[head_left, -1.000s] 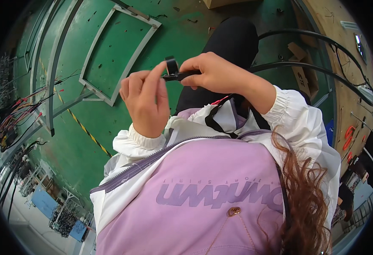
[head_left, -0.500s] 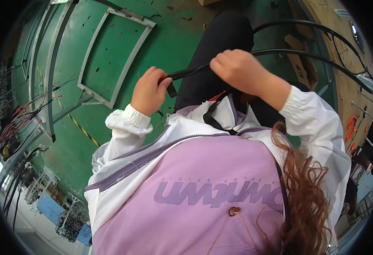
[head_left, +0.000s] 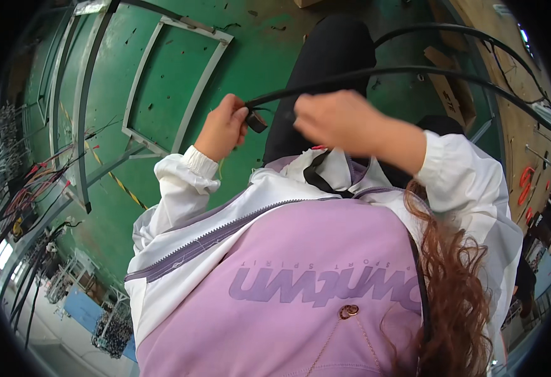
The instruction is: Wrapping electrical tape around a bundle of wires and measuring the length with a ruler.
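Cable [head_left: 413, 70] runs from the left hand [head_left: 222, 127] across the dark-trousered leg [head_left: 332, 53] to the right, hiding part of a carton [head_left: 454, 103] beyond it. Left fingers pinch its end, a black roll [head_left: 258, 122] hanging just beside them. Apart from them, the right hand [head_left: 338, 121] is blurred on the cable's near side; whether it grips anything cannot be told. Red scissors [head_left: 526, 183] lie on the bench [head_left: 511, 166], right. Far left, a metal frame [head_left: 216, 66] shows against green floor [head_left: 269, 44]; loose wires [head_left: 36, 179] bunch nearer, left.
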The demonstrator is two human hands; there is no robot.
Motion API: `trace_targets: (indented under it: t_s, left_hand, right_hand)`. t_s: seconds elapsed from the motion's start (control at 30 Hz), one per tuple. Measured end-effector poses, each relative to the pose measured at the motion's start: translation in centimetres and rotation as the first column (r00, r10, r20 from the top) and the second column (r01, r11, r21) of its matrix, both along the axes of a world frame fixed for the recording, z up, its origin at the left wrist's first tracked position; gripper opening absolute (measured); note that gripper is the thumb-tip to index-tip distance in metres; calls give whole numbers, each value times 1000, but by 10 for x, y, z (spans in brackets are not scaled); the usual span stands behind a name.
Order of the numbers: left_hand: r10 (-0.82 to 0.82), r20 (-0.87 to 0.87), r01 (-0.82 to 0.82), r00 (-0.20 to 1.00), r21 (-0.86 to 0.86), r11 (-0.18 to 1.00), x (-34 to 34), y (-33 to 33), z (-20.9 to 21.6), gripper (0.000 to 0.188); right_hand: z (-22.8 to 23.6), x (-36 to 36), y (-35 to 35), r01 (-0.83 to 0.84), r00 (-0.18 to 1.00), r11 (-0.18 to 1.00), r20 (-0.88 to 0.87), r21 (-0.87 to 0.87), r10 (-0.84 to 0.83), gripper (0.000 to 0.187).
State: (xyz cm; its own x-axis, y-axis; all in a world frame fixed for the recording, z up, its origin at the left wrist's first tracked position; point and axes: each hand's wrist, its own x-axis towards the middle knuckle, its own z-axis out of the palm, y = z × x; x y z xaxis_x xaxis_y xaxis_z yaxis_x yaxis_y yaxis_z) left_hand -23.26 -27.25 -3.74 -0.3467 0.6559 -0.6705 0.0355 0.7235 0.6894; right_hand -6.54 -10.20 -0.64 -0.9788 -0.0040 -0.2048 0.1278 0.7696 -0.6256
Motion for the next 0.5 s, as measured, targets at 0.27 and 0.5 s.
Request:
trace_targets:
  t_s: [0.27,0.5]
  left_hand:
    - [312,507,-416,804,104,903,8,29,20,21]
    - [55,71,-61,996,94,994,37,19,5,16]
  right_hand:
    - [-24,-22,-98,-85,996,954,-51,-289,74,13]
    - [-22,-6,-92,-213,977,934,-58,-287,205,13]
